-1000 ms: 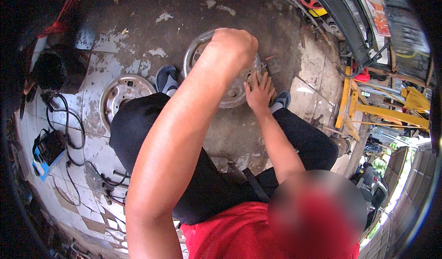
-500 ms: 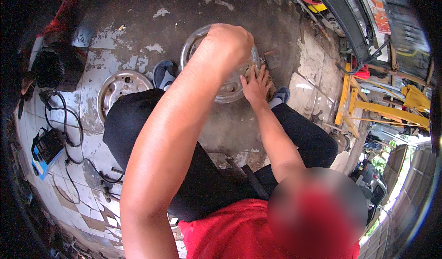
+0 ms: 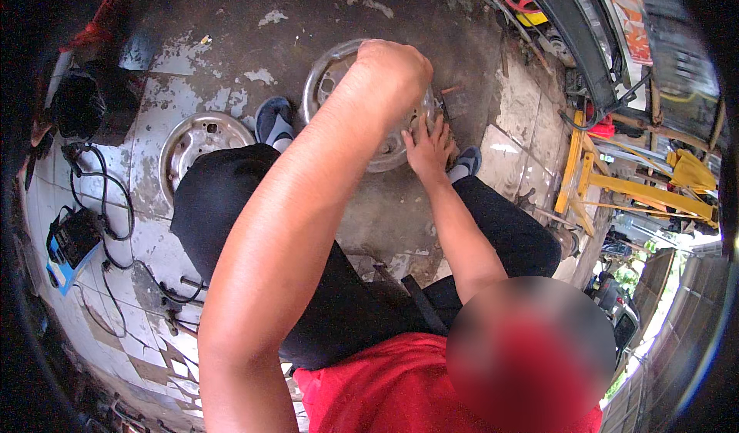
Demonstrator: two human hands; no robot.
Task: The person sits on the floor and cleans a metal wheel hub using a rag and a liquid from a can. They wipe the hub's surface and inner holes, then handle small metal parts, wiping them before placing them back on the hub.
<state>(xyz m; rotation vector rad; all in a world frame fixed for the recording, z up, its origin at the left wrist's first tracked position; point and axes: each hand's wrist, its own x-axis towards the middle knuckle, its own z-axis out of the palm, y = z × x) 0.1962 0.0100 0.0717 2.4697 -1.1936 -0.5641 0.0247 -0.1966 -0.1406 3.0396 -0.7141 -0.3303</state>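
Head view: the metal wheel rim [image 3: 392, 157] is likely heavy and stiff; hold its outer lip. Right hand [image 3: 429, 150], at its edge: fingers apart. Left hand [image 3: 396, 65]: finger state hidden, cannot tell.

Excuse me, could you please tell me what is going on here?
A person's left hand is over a metal wheel rim, its grip hidden from view. The right hand has its fingers spread at that rim's right edge. A second rim lies farther left, away from both hands.
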